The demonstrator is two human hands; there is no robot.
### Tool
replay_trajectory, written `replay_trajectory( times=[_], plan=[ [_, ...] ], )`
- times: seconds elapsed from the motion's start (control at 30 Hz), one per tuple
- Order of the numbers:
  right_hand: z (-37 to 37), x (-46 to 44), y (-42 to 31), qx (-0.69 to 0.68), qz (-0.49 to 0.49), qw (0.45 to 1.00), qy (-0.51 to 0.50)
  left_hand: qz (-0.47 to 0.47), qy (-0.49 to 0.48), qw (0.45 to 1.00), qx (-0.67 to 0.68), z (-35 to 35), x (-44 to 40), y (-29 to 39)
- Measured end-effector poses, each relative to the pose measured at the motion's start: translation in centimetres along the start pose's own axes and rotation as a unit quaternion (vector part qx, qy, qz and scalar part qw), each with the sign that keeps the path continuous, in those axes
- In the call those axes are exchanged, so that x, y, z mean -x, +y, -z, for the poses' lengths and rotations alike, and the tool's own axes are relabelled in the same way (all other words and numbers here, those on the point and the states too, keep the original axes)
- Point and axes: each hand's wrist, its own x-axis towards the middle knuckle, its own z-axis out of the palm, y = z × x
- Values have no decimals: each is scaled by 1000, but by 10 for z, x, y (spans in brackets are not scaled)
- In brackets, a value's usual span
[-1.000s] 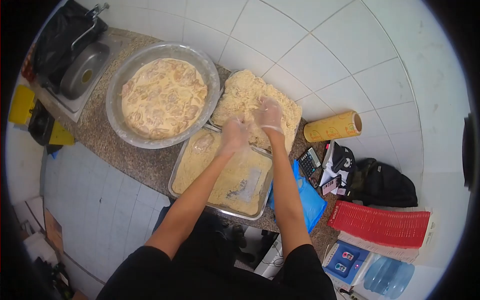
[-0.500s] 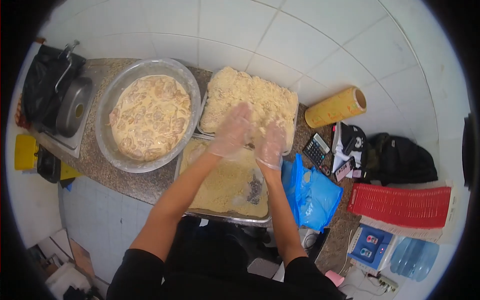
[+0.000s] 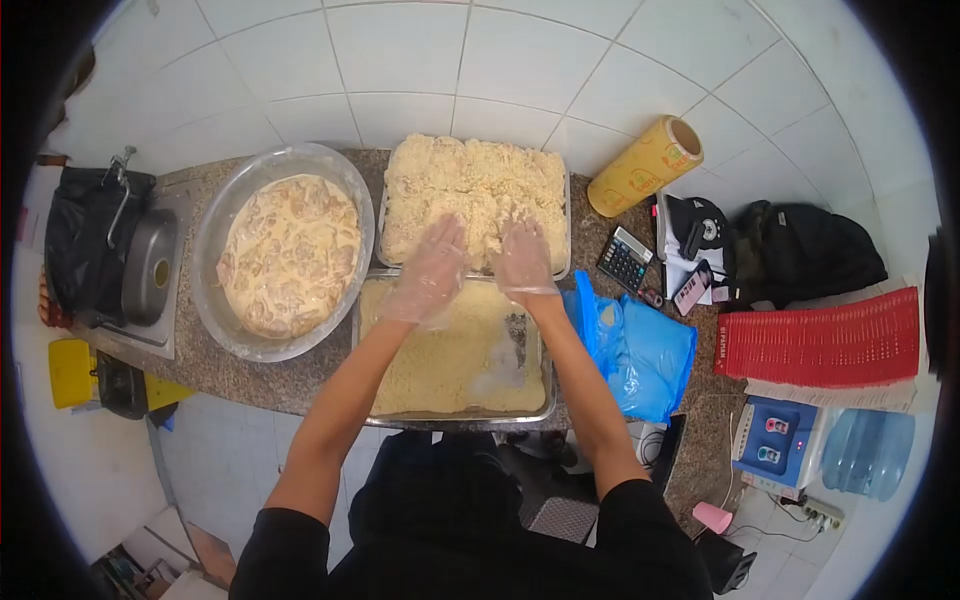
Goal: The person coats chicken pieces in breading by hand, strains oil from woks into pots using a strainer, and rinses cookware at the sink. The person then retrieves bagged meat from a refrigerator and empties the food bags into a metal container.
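Observation:
Both hands wear clear plastic gloves. My left hand (image 3: 432,268) lies flat with its fingers on the near edge of the crumb-coated pieces (image 3: 470,180), which fill the back tray (image 3: 568,225). Beside it, my right hand (image 3: 524,258) rests on the same pieces, fingers stretched forward and a little apart. Under my wrists is the front tray (image 3: 548,385), holding a layer of pale crumbs (image 3: 430,370) with a bare patch at its right. A large metal bowl (image 3: 210,290) of meat pieces in batter (image 3: 290,255) stands to the left.
At the left is a sink (image 3: 150,275). To the right are a yellow roll (image 3: 645,167), a calculator (image 3: 625,260), a phone (image 3: 692,288), a blue plastic bag (image 3: 645,355), a black bag (image 3: 810,250), red sheets (image 3: 820,340) and a water dispenser (image 3: 780,435).
The camera view has turned and shifted. My hands have drawn back from the middle of the coated pieces to their near edge, and my left hand now lies flat there.

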Motion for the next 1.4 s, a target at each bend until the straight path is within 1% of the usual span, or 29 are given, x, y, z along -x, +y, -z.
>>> replay_trajectory(
  times=[0.07, 0.1, 0.13, 0.17, 0.2, 0.27, 0.33, 0.4, 0.43, 0.47, 0.5, 0.57, 0.6, 0.67, 0.73, 0.8, 0.83, 0.87, 0.9, 0.93, 1.0, 1.07, 1.13, 1.2, 1.27, 1.3, 1.33, 1.37, 1.4],
  plan=[
    [-33, 9, 8, 125, -9, 990, 61, -5, -46, 999, -3, 19, -16, -2],
    [-25, 6, 6, 122, -15, 991, 51, -18, -94, 995, -3, 26, -16, 4],
    [-3, -11, 4, 46, -27, 998, -26, -22, -100, 995, 3, 29, -7, 6],
    [10, -12, 5, -29, -50, 993, -99, -11, -74, 995, 69, 32, 3, 2],
    [9, 0, 4, -20, -75, 992, -96, -10, -47, 989, 139, 30, 5, -2],
    [1, 26, -5, 12, -76, 997, -11, -16, 73, 988, 133, 26, 54, 9],
    [4, 77, -36, -77, -80, 986, 122, 81, -61, 992, 81, 38, 108, 30],
    [-20, 118, -65, -95, -168, 974, 116, 68, -213, 972, -68, 50, 147, 58],
    [-28, 133, -80, -59, -226, 968, 96, 65, -212, 973, -69, 53, 150, 69],
    [-37, 144, -92, -23, -283, 956, 75, 190, -249, 949, 33, 57, 152, 82],
    [-50, 149, -102, -24, -284, 956, 75, 311, -280, 898, 134, 59, 153, 91],
    [-83, 159, -122, -134, -350, 927, -30, 278, -264, 911, 150, 38, 156, 102],
    [-111, 163, -123, -142, -341, 929, -39, 250, -244, 923, 164, 20, 163, 102],
    [-169, 156, -137, -164, -239, 952, -102, 142, 52, 977, 150, -38, 206, 86],
    [-94, 105, -141, -133, -103, 950, -265, 285, -76, 935, 197, 1, 177, 72],
    [-107, 96, -149, -282, -196, 936, -73, 325, -88, 926, 172, 42, 169, 68],
    [-97, 90, -153, -287, -188, 936, -74, 338, -106, 921, 165, 53, 168, 67],
    [-86, 82, -155, -311, -234, 918, -80, 340, -103, 921, 161, 56, 171, 62],
    [-79, 78, -156, -332, -283, 896, -86, 327, -66, 931, 149, 59, 177, 57],
    [-76, 74, -152, -331, -280, 897, -83, 312, -28, 940, 137, 61, 180, 52],
    [-71, 67, -145, -211, -218, 953, -8, 332, -5, 937, 105, 60, 187, 48],
    [-81, 53, -160, -144, -219, 964, 40, 350, 14, 934, 74, 57, 195, 43],
    [-95, 48, -180, -70, -227, 967, 90, 365, -50, 928, 60, 52, 198, 39],
    [-99, 49, -184, -37, -189, 981, 21, 336, -41, 939, 57, 40, 203, 36],
    [-86, 45, -172, -125, -225, 952, -166, 294, -35, 953, 67, 32, 202, 32],
    [-75, 49, -164, -113, -247, 949, -160, 292, -73, 952, 60, 33, 203, 27],
    [-66, 52, -160, -173, -256, 927, -212, 293, -110, 949, 47, 35, 202, 28],
    [-58, 54, -158, -234, -258, 900, -261, 282, -110, 952, 55, 33, 200, 33],
    [-62, 59, -158, -231, -264, 901, -257, 276, -100, 953, 75, 35, 200, 37]
  ],
)
